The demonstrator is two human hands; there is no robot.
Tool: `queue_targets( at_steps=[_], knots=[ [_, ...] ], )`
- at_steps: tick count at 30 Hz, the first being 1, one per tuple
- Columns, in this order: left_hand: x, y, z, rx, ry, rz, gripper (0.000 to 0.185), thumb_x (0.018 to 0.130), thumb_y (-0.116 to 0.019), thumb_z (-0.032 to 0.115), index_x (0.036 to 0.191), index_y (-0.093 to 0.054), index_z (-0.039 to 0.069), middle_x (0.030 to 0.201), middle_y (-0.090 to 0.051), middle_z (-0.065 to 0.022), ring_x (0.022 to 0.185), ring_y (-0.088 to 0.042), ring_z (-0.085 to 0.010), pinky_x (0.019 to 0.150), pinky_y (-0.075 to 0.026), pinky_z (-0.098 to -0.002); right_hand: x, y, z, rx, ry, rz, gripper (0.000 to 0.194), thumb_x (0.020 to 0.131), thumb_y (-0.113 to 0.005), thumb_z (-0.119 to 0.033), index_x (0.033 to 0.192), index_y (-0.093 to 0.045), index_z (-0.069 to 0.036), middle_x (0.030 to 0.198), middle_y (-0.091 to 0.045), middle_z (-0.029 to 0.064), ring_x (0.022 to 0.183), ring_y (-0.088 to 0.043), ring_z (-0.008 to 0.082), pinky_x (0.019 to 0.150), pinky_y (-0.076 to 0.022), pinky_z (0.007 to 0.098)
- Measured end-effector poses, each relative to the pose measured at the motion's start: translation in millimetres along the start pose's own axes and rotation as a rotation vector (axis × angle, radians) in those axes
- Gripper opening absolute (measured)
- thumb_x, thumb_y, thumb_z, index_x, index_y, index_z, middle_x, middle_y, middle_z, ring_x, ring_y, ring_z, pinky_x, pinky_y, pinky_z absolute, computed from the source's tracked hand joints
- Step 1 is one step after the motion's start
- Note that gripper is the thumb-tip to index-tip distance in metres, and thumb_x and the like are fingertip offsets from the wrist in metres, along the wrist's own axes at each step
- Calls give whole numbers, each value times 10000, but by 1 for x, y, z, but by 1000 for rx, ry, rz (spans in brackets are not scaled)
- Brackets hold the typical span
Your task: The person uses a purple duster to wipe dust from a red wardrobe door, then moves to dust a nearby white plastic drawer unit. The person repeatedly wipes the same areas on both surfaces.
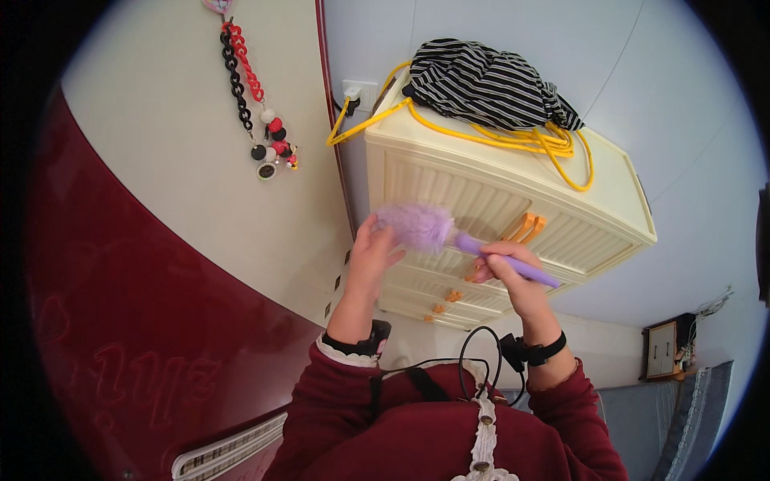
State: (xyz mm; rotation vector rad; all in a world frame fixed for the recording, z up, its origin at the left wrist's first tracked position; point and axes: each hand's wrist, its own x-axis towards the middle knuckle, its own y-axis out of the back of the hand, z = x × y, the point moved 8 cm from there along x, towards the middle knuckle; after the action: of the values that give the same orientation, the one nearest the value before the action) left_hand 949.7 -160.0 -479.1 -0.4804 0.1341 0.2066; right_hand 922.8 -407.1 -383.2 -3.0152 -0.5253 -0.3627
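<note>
My right hand (511,270) grips the purple plastic handle of a fluffy duster (418,227), which lies slantwise in front of a cream plastic drawer cabinet (445,180). The duster's lilac head points left. At its far end is my left hand (374,249), with fingers spread and touching the fluff; whether they press on it I cannot tell. On the cabinet top rest a black-and-white striped cloth (481,84) and a coiled yellow cable (523,141). The cabinet's orange handles (532,227) show just behind my right hand.
Left of the cabinet stands a cream and dark red panel (180,138) with a black and red chain charm (237,78) hanging on it. The yellow cable runs to a wall socket (361,94). A black cord (481,361) loops between my wrists. At far right is a small cabinet (662,349).
</note>
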Motion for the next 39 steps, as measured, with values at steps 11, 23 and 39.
queue_targets(
  at_steps=[11,23,39],
  knots=[
    [-4,-17,2,21,52,-80,533,1032,-557,225,1473,-348,11,1354,-560,-185,1191,-613,-294,956,-527,-405,-44,81,-17,208,13,362,198,996,-597,-144,1111,-643,10,905,-708,154,718,-686,194,668,-581,313],
    [-23,-90,-10,239,117,-448,363,1051,-526,205,1366,-523,26,1344,-602,-135,1204,-621,-251,965,-520,-366,-87,114,-58,164,147,533,191,980,-614,-153,1033,-668,22,875,-712,153,674,-683,192,610,-574,311],
    [-46,-171,-8,333,43,-673,371,1055,-517,193,1380,-520,12,1378,-579,-143,1263,-585,-275,1003,-491,-379,-126,205,-79,273,283,670,267,1038,-510,-259,1036,-617,-14,801,-678,130,562,-582,146,512,-483,250]
  ],
)
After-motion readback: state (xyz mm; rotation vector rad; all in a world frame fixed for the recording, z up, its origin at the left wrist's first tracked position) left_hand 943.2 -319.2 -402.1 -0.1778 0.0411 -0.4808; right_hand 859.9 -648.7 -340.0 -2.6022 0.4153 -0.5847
